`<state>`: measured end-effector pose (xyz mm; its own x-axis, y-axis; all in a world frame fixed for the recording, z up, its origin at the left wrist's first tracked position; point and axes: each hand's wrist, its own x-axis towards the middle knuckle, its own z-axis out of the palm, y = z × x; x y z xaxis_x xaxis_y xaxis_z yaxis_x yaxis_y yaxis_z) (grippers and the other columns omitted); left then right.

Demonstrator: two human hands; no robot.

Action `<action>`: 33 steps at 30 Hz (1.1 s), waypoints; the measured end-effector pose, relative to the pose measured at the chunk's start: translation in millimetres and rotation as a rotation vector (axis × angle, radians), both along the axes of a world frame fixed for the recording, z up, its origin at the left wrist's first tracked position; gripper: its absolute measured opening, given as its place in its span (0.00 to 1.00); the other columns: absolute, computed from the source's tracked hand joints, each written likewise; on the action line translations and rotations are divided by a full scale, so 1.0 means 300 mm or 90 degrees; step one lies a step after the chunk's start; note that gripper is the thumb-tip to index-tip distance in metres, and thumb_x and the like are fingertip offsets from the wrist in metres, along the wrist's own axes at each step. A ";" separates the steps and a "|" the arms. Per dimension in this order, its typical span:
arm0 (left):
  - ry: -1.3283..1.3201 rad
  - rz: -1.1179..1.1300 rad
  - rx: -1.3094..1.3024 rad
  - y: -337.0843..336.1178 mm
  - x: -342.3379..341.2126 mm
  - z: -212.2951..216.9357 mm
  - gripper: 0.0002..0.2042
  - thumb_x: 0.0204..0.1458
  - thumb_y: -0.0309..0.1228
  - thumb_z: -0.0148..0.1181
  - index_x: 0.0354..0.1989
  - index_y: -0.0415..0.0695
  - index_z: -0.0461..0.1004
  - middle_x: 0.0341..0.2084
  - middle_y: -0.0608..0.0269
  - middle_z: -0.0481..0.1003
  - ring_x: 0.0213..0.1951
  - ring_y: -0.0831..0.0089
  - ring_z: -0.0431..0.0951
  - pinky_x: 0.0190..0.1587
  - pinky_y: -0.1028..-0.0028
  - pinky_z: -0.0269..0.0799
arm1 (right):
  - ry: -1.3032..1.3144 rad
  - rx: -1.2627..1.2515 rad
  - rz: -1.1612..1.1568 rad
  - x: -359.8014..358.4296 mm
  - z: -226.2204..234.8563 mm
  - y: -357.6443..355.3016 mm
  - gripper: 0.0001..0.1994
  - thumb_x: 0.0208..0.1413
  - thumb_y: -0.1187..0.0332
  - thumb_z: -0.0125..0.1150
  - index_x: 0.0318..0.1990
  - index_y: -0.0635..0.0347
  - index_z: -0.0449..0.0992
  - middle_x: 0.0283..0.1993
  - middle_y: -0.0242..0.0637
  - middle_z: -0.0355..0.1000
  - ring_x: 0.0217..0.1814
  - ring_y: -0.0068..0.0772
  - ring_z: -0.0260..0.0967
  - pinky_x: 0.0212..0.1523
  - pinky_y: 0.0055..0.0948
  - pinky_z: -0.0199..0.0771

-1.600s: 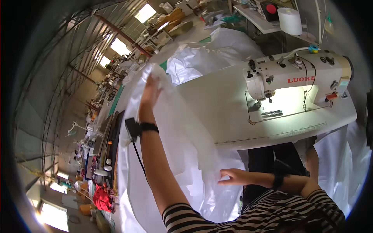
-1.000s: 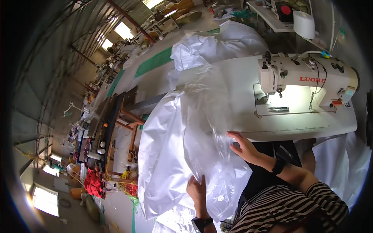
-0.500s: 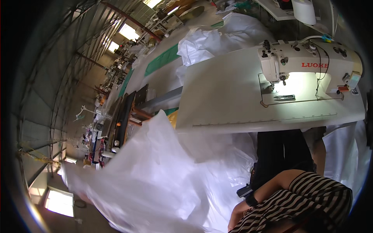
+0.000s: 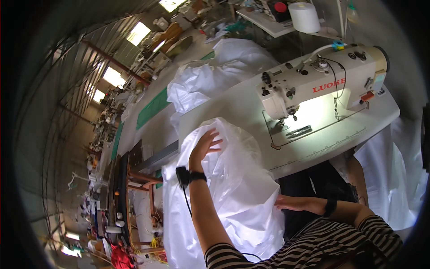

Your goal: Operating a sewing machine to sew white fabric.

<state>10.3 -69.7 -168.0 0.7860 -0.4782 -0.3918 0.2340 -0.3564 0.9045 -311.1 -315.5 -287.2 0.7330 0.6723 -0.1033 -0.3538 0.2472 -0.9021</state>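
Observation:
A large, thin, shiny white sheet point(image 4: 233, 179) lies bunched over the left part of the sewing table point(image 4: 210, 110) and hangs down its front. Spread-fingered, my left hand point(image 4: 207, 145) rests on the upper part of the sheet with nothing gripped. My right hand point(image 4: 290, 203) lies flat against the sheet's right side below the table edge, its fingers stretched out; the fingertips are partly hard to make out. To the right of the sheet stands a white sewing machine point(image 4: 322, 85), its lamp lit. Thread snips point(image 4: 299, 131) lie beside its needle area.
Another heap of white sheeting point(image 4: 219, 67) lies beyond the table, by a green strip point(image 4: 152, 107). More white material point(image 4: 380, 179) hangs at the right. A thread cone point(image 4: 304, 18) stands at the back. Wooden frames point(image 4: 141, 179) stand to the left.
The sheet, billowing out to the left before, now lies gathered on the table's left part. My left hand has come into view on top of it. The view has shifted.

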 end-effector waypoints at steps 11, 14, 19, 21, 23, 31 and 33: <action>-0.615 0.032 0.339 0.602 -0.216 -0.332 0.17 0.58 0.31 0.50 0.55 0.40 0.70 0.56 0.47 0.69 0.61 0.50 0.65 0.65 0.62 0.57 | 0.086 -0.197 -0.234 -0.152 -0.205 -0.245 0.11 0.60 0.61 0.63 0.39 0.59 0.74 0.27 0.31 0.70 0.29 0.22 0.68 0.33 0.25 0.69; -0.241 0.130 0.277 0.530 -0.268 -0.237 0.25 0.62 0.47 0.51 0.60 0.41 0.67 0.51 0.60 0.72 0.59 0.65 0.66 0.62 0.69 0.59 | -0.249 -0.550 -0.214 -0.198 -0.012 -0.332 0.19 0.54 0.59 0.67 0.49 0.58 0.73 0.43 0.39 0.75 0.44 0.34 0.73 0.46 0.36 0.72; -0.130 0.060 0.333 0.352 -0.428 -0.070 0.26 0.53 0.49 0.62 0.46 0.37 0.73 0.39 0.58 0.75 0.39 0.72 0.75 0.35 0.71 0.73 | -0.780 -0.563 -0.242 -0.070 0.264 -0.152 0.33 0.45 0.59 0.72 0.59 0.55 0.67 0.59 0.39 0.67 0.66 0.44 0.60 0.69 0.41 0.55; -0.106 0.062 0.314 0.389 -0.478 -0.052 0.27 0.50 0.49 0.66 0.48 0.37 0.72 0.29 0.60 0.76 0.27 0.72 0.74 0.27 0.75 0.71 | -0.875 -0.609 -0.226 0.004 0.249 -0.030 0.31 0.45 0.59 0.72 0.57 0.55 0.69 0.56 0.38 0.68 0.64 0.44 0.61 0.68 0.41 0.57; -0.130 0.206 0.222 0.368 -0.555 -0.015 0.29 0.49 0.49 0.65 0.49 0.37 0.72 0.30 0.60 0.77 0.28 0.72 0.76 0.28 0.74 0.72 | -0.953 -0.693 -0.231 0.021 0.212 -0.038 0.29 0.44 0.59 0.72 0.55 0.55 0.71 0.53 0.37 0.69 0.62 0.43 0.63 0.66 0.42 0.58; -0.304 0.209 -0.246 0.265 -0.424 0.245 0.22 0.65 0.36 0.41 0.65 0.39 0.61 0.59 0.48 0.67 0.59 0.58 0.69 0.63 0.63 0.63 | -0.408 -0.032 -0.352 -0.146 0.266 -0.110 0.10 0.49 0.76 0.69 0.35 0.59 0.71 0.38 0.33 0.68 0.37 0.22 0.66 0.37 0.21 0.68; -0.393 0.167 -0.073 0.158 -0.169 0.039 0.22 0.65 0.32 0.40 0.66 0.41 0.59 0.62 0.48 0.64 0.62 0.57 0.65 0.65 0.63 0.60 | -0.059 -0.122 -0.522 -0.185 0.246 -0.096 0.08 0.56 0.72 0.66 0.34 0.59 0.70 0.36 0.33 0.68 0.36 0.20 0.66 0.35 0.20 0.68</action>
<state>-40.4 -22.4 -156.2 0.9451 -0.2525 0.2076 -0.2713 -0.2518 0.9290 -366.7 -344.3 -213.4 0.9922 -0.0986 -0.0760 -0.0513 0.2330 -0.9711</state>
